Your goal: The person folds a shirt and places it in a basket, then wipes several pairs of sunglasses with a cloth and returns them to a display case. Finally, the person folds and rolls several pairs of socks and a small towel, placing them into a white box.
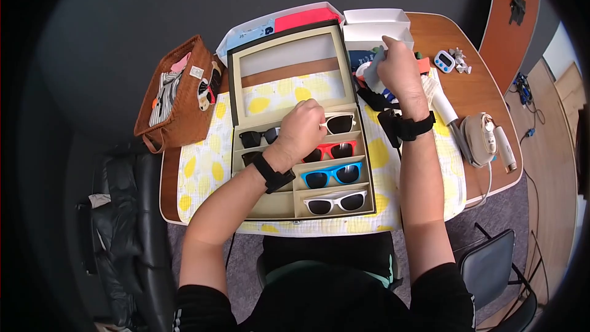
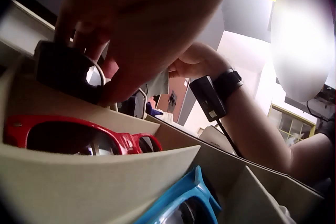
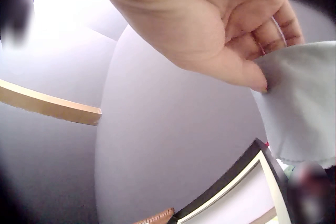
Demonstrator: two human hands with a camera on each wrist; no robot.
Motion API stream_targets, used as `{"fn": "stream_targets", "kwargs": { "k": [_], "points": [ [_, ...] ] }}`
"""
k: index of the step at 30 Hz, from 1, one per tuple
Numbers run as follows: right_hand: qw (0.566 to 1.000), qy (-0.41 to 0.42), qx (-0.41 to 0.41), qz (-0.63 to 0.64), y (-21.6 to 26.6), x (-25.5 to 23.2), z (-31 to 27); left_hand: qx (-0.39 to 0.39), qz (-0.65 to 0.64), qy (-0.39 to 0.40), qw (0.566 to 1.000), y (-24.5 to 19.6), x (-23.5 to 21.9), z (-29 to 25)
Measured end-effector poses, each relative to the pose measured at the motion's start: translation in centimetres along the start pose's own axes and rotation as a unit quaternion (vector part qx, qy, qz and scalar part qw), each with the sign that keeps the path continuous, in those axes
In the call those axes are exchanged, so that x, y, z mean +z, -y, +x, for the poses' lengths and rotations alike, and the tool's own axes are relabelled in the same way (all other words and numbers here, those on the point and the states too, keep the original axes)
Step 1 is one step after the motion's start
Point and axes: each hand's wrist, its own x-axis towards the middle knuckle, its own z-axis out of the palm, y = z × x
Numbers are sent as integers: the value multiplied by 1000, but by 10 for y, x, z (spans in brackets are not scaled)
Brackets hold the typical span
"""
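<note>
A sunglasses case [image 1: 371, 200] with its windowed lid raised lies before me. My left hand [image 1: 300, 126] pinches cream-framed sunglasses [image 1: 340, 124] at the top right compartment. Their dark lens shows beneath the fingers in the left wrist view. Below sit red sunglasses [image 1: 332, 150], blue sunglasses [image 1: 332, 175] and white sunglasses [image 1: 336, 203], each in its own compartment. Dark sunglasses [image 1: 251, 139] lie in the left column, partly behind my left hand. Right of the lid, my right hand [image 1: 401, 72] holds a grey cloth [image 3: 302, 106] between thumb and fingers, and the cloth hangs down.
A brown basket [image 1: 178, 107] with folded fabrics stands at left. Behind the lid is a white tray [image 1: 236, 32] of blue and red items; white boxes [image 1: 376, 17] stand beside it. At right are a blue-white timer [image 1: 444, 61] and a beige pouch [image 1: 476, 141] with a cord.
</note>
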Motion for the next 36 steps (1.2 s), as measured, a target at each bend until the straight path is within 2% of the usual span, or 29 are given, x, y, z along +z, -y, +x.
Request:
{"fn": "stream_targets", "kwargs": {
  "k": [4,6,10,16,19,21,25,27,28,29,30,31,32,33,34,36],
  "points": [
    [1000,20,2,3,2,-3,2,-6,23,18,1000,-8,0,1],
    [1000,31,5,-1,5,-6,1,36,79,45,995,-8,-4,5],
    [1000,6,-2,14,4,-6,0,63,121,53,989,-11,-5,7],
    [995,84,39,-49,4,-2,3,36,178,86,980,-12,1,11],
    [990,131,9,-60,3,1,-3,17,189,103,976,-8,3,14],
    [986,151,-44,-47,2,5,-7,-17,136,137,981,-7,0,15],
    [972,205,-102,-50,15,11,-11,-32,96,180,979,-4,-9,14],
    [945,244,-187,114,23,15,-15,-38,96,182,978,1,-7,12],
    [937,254,-169,167,26,20,-19,-42,97,180,978,5,-6,12],
    [936,257,-171,167,25,28,-19,-41,95,182,978,7,-4,13],
    [955,240,-155,83,21,37,-19,-40,92,184,978,10,-1,12],
    [966,220,-138,-2,19,44,-18,-42,90,183,978,10,-4,12],
    [972,193,-124,-56,16,52,-18,-37,43,145,988,12,-8,11],
    [972,194,-124,-56,10,56,-17,-30,-4,107,994,14,-13,11],
    [970,199,-115,-78,11,54,-16,-31,-4,108,994,19,-18,11],
    [967,207,-110,-100,16,54,-17,-80,-121,5,989,29,-28,13]
  ]
}}
